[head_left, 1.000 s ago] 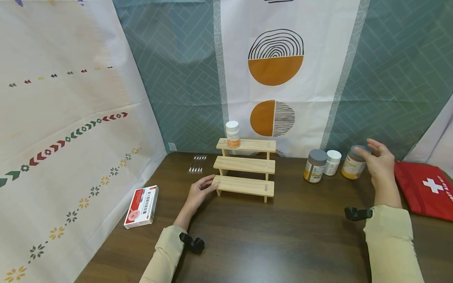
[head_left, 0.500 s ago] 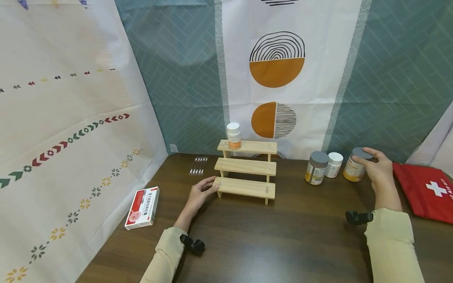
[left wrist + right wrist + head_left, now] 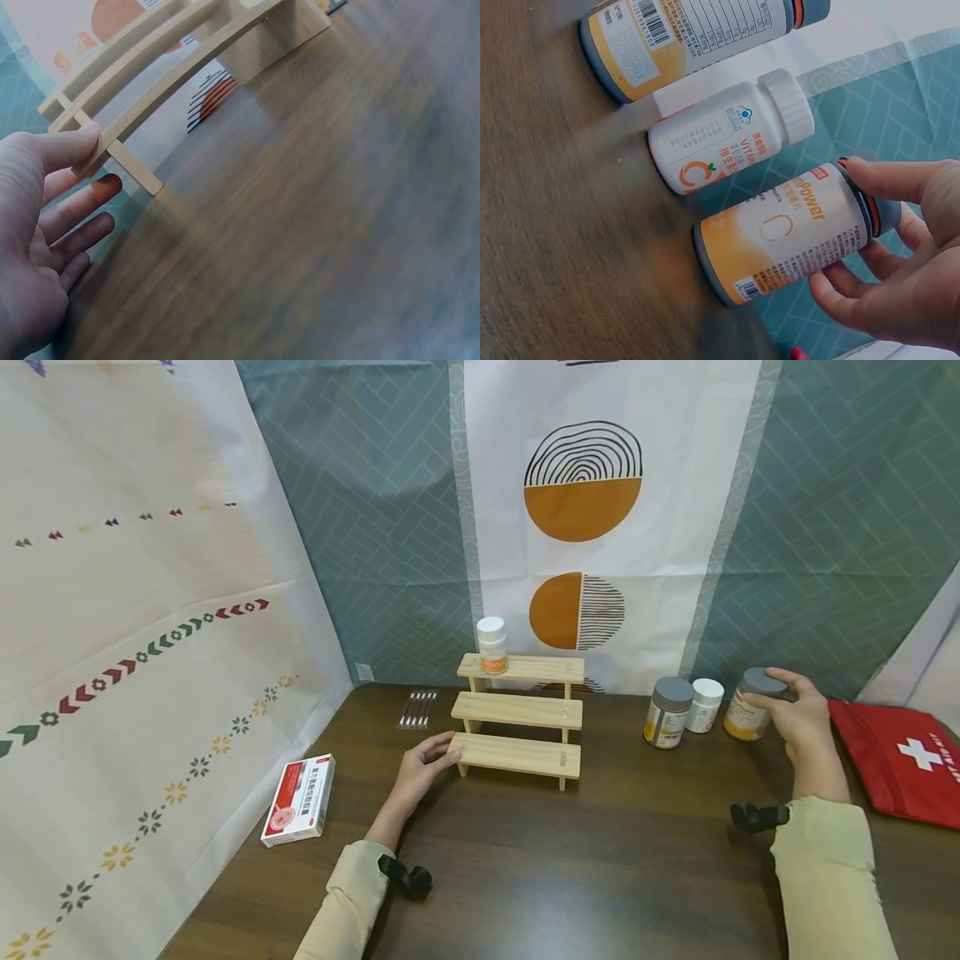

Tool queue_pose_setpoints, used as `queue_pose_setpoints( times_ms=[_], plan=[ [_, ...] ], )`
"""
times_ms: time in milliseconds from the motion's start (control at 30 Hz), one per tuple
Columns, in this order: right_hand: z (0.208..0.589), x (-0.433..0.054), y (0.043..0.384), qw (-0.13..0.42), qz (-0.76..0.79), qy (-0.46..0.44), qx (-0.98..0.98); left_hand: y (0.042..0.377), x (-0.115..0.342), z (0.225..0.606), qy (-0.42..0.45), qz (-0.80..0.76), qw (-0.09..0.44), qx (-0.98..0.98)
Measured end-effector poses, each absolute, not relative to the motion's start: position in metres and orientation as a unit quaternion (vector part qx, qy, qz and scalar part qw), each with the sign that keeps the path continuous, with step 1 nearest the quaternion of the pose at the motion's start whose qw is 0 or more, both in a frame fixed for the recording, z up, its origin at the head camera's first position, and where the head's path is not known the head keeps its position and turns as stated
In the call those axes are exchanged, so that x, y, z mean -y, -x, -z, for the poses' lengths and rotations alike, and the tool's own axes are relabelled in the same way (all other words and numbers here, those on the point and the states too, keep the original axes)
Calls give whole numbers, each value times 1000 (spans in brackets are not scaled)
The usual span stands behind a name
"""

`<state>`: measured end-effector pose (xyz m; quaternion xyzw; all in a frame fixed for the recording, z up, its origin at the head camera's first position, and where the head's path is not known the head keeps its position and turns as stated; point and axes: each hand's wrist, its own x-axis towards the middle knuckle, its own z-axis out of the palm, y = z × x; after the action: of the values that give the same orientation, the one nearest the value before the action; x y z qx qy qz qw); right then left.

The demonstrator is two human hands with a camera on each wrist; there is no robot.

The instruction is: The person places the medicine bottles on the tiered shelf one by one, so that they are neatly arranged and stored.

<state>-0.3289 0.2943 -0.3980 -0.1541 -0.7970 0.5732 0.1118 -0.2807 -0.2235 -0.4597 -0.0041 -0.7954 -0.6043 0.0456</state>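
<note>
My left hand (image 3: 422, 770) holds the left end of the bottom step of a three-tier wooden display stand (image 3: 517, 753). In the left wrist view the thumb lies on the board's end, and the other fingers (image 3: 79, 217) are below it. At the right, my right hand (image 3: 804, 720) grips a grey-lidded pill bottle (image 3: 746, 714) with a yellow and white label. Thumb and fingers are round its lid and upper side in the right wrist view, where the bottle (image 3: 780, 240) stands upright on the table. A white pill bottle (image 3: 705, 706) and another grey-lidded bottle (image 3: 667, 714) stand just left of it.
A white bottle with an orange label (image 3: 492, 647) stands on the top tier. Cotton swabs in a clear pack (image 3: 417, 710) lie behind my left hand, and a red and white medicine box (image 3: 298, 800) lies further left. A red first aid pouch (image 3: 896, 760) is at the right.
My right hand has come down onto the rightmost grey-lidded bottle, its fingers closing round the lid. The left hand keeps its hold on the stand; the bottles stand where they were.
</note>
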Motion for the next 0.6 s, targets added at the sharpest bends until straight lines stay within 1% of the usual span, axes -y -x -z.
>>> queue_pose_setpoints(
  times_ms=[367,600],
  plan=[
    [395,-296,330,98,-568,168,800,284,223,465,9,597,55,800],
    [393,-296,329,102,-583,189,784,283,225,463,1,607,42,794]
  ],
)
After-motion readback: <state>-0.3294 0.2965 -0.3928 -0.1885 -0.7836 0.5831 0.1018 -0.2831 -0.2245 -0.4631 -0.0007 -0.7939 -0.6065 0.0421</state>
